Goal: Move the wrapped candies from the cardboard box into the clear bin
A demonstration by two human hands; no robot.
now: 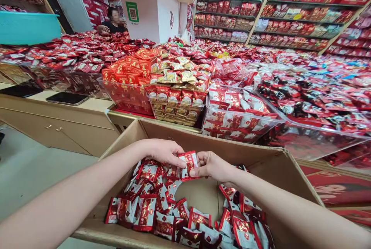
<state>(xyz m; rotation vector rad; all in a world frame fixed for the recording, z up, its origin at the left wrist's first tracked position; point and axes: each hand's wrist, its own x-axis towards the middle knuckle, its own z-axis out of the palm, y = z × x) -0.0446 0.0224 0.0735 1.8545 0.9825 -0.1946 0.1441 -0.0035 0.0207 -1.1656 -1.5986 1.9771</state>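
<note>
Over the open cardboard box (278, 164), both hands meet at one small red-and-white candy packet (188, 163). My left hand (164, 151) pinches the packet's left side between thumb and fingers. From the other side, my right hand (213, 167) grips its lower right edge, thumb on the front. The packet is held up facing me, slightly tilted. Beneath the hands, loose packets (146, 208) of the same kind lie along the left and front of the box, and more packets (245, 231) lie at the right. Bare cardboard shows in the middle of the bottom.
Behind the box stand clear bins of durian packets (175, 106), orange-red packets (127, 94) and red-and-white packets (234, 119). Two phones (67, 98) (20, 91) lie on the left counter. A teal tub (29, 28) sits far left. A person (113, 21) is behind the heaps.
</note>
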